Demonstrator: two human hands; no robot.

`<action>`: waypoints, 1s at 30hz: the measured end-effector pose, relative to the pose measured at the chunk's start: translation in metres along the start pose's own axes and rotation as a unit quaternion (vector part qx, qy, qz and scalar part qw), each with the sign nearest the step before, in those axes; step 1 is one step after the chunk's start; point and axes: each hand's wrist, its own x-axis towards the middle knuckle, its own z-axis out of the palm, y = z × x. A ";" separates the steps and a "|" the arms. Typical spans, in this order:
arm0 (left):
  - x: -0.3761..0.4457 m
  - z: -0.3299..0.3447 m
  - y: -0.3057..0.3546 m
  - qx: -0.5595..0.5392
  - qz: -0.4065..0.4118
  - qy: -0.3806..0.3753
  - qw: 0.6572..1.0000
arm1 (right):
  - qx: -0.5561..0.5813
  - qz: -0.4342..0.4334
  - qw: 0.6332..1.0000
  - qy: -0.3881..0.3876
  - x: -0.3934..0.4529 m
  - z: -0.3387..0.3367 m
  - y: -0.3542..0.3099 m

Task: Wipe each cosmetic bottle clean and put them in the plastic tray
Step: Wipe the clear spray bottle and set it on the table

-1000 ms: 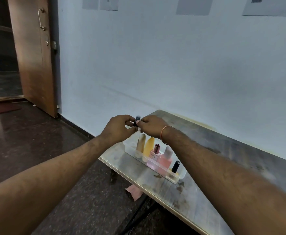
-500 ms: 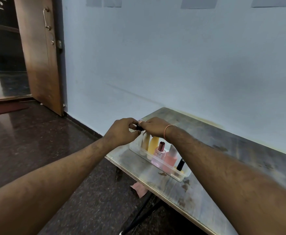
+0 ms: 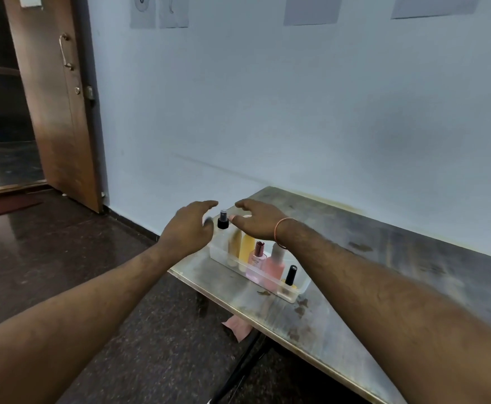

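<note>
A clear plastic tray [image 3: 292,295] sits near the left end of a metal table [image 3: 384,272]. Several cosmetic bottles stand in it in a row: a clear spray bottle with a black top [image 3: 223,221] at the far end, a beige bottle [image 3: 234,246], a yellow bottle [image 3: 246,249], a pink bottle with a dark red cap [image 3: 257,259], a taller pink bottle [image 3: 274,266] and a small yellow bottle with a black cap [image 3: 290,277]. My left hand [image 3: 187,228] and my right hand [image 3: 255,218] hover either side of the spray top, fingers spread, holding nothing.
A pink cloth [image 3: 238,328] lies on the dark floor under the table edge, beside a black table leg [image 3: 238,371]. A pale wall stands behind the table, and an open wooden door [image 3: 54,106] is at the left.
Both hands let go of the black-topped spray bottle and drew apart with fingers spread. The bottle now stands in the tray's far end. The view tilted slightly.
</note>
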 end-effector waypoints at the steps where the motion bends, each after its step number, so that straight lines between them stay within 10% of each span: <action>1: -0.001 -0.001 0.004 0.017 0.026 0.024 0.999 | -0.010 -0.010 1.000 0.017 -0.005 -0.001 0.003; 12: -0.023 0.021 0.106 0.149 0.217 0.092 0.960 | -0.048 -0.057 0.979 0.190 -0.079 -0.017 0.046; 30: -0.089 0.162 0.280 0.066 0.376 -0.075 0.921 | -0.069 0.131 0.968 0.204 -0.292 -0.045 0.208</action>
